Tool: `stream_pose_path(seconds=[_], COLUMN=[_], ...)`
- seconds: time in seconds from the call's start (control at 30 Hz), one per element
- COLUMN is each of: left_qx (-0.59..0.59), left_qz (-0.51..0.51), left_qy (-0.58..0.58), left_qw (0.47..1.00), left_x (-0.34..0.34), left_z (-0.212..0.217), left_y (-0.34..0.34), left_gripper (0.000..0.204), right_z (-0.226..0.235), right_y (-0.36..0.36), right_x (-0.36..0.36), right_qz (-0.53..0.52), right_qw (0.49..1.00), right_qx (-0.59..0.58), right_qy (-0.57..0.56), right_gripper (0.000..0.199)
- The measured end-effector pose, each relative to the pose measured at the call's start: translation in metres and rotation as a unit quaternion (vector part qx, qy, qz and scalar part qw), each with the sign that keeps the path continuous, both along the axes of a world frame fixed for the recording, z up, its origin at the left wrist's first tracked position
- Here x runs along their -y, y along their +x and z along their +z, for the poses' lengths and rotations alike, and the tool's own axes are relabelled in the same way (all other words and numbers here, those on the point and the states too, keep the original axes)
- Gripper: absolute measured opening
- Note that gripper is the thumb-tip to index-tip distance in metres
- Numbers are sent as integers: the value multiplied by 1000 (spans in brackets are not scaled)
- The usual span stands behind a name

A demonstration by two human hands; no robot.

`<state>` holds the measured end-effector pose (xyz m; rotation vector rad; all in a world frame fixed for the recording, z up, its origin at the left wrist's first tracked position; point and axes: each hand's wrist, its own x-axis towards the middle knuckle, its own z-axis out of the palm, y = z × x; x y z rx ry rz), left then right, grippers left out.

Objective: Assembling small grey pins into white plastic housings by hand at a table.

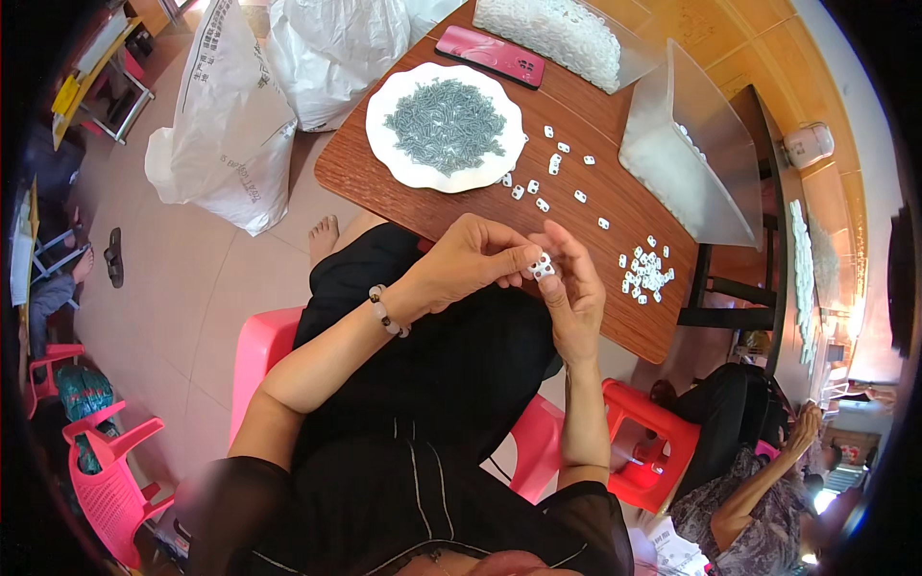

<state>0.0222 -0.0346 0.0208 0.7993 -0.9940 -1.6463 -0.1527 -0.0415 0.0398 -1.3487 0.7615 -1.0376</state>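
Over my lap, at the table's near edge, both hands meet around a small white plastic piece with dark holes (pixel 543 266). My left hand (pixel 466 264), with a beaded bracelet on the wrist, pinches it between thumb and fingers. My right hand (pixel 576 302) steadies it from the other side with its thumb, the other fingers curled behind. Whether a pin sits in the piece is too small to tell. Beyond them a scalloped white plate (pixel 384 158) carries a heap of small grey pins (pixel 447 125). Similar white pieces (pixel 543 204) lie scattered nearby, with a denser cluster (pixel 648 274) to the right.
The brown wooden table (pixel 586 106) bears a pink phone (pixel 490 56) and clear bins of white pieces (pixel 687 178). White sacks (pixel 230 125) stand at the left. A red stool (pixel 658 442) and another person (pixel 749 490) are at lower right. Pink chairs (pixel 115 470) stand lower left.
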Motion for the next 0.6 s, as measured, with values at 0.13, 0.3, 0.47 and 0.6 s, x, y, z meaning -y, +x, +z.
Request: stream_pose_path(seconds=[0.13,0.3,0.47,0.6], left_qx=[-17,-52,-70,-58], left_qz=[-20,-43,-43,-39], left_qy=[10,36,50,32], left_qw=[1000,997,995,997], left_x=[0,-2,-6,-6], left_z=[5,4,5,-2], left_y=[2,4,4,3], left_gripper=[26,27,26,22], right_z=[-3,-6,-8,-11], right_y=[-7,-6,-4,-4], right_x=[6,6,6,7], right_qz=[38,9,-4,-1], right_qw=[984,975,969,960], right_qx=[-106,-117,-139,-157], right_qy=[-139,-187,-206,-233], right_gripper=[42,35,34,36])
